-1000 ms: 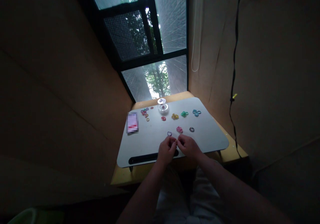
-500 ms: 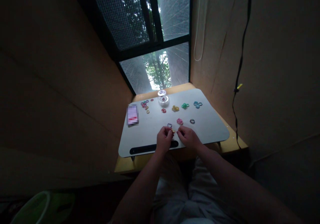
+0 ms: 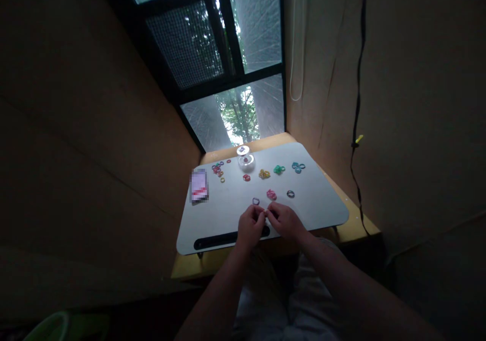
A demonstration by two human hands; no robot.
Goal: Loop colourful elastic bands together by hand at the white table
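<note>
My left hand [image 3: 250,225] and my right hand [image 3: 283,219] meet above the near edge of a white lap table [image 3: 228,214]. Both are closed, fingertips pinched together around something small that I cannot make out. Just beyond them lie a purple band [image 3: 255,201], a pink cluster [image 3: 271,194] and a dark ring [image 3: 290,194]. Farther back, small rings are grouped by colour: red [image 3: 246,178], yellow [image 3: 264,174], green [image 3: 279,169] and blue [image 3: 298,167]. A mixed group [image 3: 217,169] sits at the back left.
A clear round container [image 3: 246,161] stands at the table's back. On the left lies a blurred pinkish packet [image 3: 199,185]. A black slotted strip [image 3: 216,240] runs along the near edge. A window is behind, a black cord [image 3: 359,103] hangs right, and a green basket [image 3: 49,328] is at lower left.
My right hand has moved left, so its fingertips now meet those of my left hand. The yellowish item seen at my left fingertips is now mostly hidden. The view has tilted slightly upward.
</note>
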